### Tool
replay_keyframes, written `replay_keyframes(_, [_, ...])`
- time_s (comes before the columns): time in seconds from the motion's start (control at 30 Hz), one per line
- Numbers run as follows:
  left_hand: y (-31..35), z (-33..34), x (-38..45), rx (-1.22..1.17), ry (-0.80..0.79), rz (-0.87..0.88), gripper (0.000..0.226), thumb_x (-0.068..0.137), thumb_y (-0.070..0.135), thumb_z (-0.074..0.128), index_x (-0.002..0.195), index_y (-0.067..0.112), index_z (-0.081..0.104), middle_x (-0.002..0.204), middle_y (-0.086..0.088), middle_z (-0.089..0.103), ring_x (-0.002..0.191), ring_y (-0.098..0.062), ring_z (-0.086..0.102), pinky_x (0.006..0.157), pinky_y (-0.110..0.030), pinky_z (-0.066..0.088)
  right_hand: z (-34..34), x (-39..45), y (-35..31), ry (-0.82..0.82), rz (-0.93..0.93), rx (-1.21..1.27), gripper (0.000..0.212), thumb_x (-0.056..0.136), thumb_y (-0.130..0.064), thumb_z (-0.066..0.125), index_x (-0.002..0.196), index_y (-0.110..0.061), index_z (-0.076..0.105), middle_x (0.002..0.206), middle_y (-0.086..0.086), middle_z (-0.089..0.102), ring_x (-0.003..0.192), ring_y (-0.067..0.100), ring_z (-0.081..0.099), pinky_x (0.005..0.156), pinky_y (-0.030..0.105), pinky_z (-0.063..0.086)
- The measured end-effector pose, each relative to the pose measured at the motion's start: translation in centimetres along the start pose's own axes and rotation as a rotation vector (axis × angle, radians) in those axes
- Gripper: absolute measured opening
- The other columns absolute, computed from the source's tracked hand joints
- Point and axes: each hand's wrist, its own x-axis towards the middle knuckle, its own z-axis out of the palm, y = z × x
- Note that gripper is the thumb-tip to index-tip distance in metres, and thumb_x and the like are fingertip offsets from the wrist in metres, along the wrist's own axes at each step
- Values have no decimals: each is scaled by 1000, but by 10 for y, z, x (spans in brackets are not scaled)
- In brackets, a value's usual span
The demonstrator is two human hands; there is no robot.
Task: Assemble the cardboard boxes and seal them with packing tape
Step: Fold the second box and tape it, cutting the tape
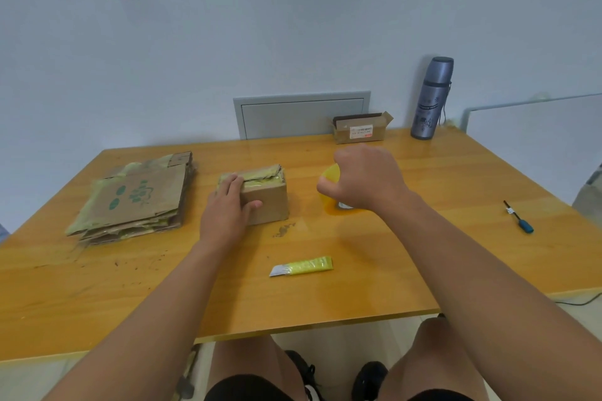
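Left hand resting flat on small taped box, thumb against its front face. Right hand curled round tape roll. Light, stiff cardboard, probably easily crushed; best held at edges.

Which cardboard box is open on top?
The small labelled box at the table's far edge, beside the flask. The box under the left hand is taped.
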Motion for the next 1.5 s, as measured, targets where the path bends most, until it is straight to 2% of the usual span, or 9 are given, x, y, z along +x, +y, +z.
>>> replay_keyframes(0.33, [-1,-7,1,-43,17,39,65,90,51,63,144,20,45,153,5,35,130,-23,44,100,-38,44,-34,15,-8,100,11,140,48,84,-57,55,62,-18,36,62,-3,42,60,17,41,49,29,24])
replay_keyframes(0.7, [5,-10,1,-296,-75,123,65,88,37,70,145,29,38,128,14,48,108,-11,50,87,-34,49,-68,44,-21,102,8,378,42,73,-58,47,68,-16,50,63,0,45,59,12,38,53,31,29])
replay_keyframes(0.8, [4,-14,3,-455,-124,31,51,97,29,52,144,31,35,126,18,49,109,-12,50,85,-33,46,-67,61,-30,98,0,433,44,74,-56,47,71,-13,52,63,0,44,61,12,37,54,31,28])
replay_keyframes(0.9, [3,-18,6,-737,-151,-47,38,99,27,27,128,27,53,124,10,57,119,-15,51,95,-30,40,-62,79,-41,88,-5,491,40,74,-55,47,70,-15,52,63,-2,43,62,12,38,55,30,29])
replay_keyframes(0.97, [0,-18,7,-913,-171,-113,47,106,33,17,114,26,62,122,7,60,118,-9,53,104,-30,40,-56,90,-45,80,-16,522,35,75,-55,48,65,-22,47,63,-3,44,62,10,39,56,29,30])
replay_keyframes(1.07, [-4,-23,14,-1036,-223,-243,84,96,69,2,106,22,71,125,3,65,119,-10,56,107,-29,37,-45,101,-48,92,-21,562,40,76,-53,49,64,-15,47,62,2,42,63,15,38,58,33,29])
replay_keyframes(1.13, [-5,-28,21,-1062,-281,-290,87,87,78,8,97,19,72,126,3,66,120,-13,56,109,-30,36,-38,105,-49,81,-30,573,41,77,-52,50,62,-15,43,60,2,37,61,16,35,56,32,27])
replay_keyframes(1.33, [-2,-41,19,-985,-382,-224,43,99,53,44,92,20,72,132,11,60,127,-17,50,110,-34,37,-23,108,-52,34,-33,571,36,77,-53,49,60,-23,38,59,-2,36,58,10,33,53,29,26])
replay_keyframes(1.5, [6,-49,21,-966,-412,-305,70,100,63,24,92,12,72,130,13,60,120,-15,51,108,-32,35,-22,115,-59,51,-51,591,43,79,-52,49,66,-12,44,62,0,34,60,10,31,56,30,25])
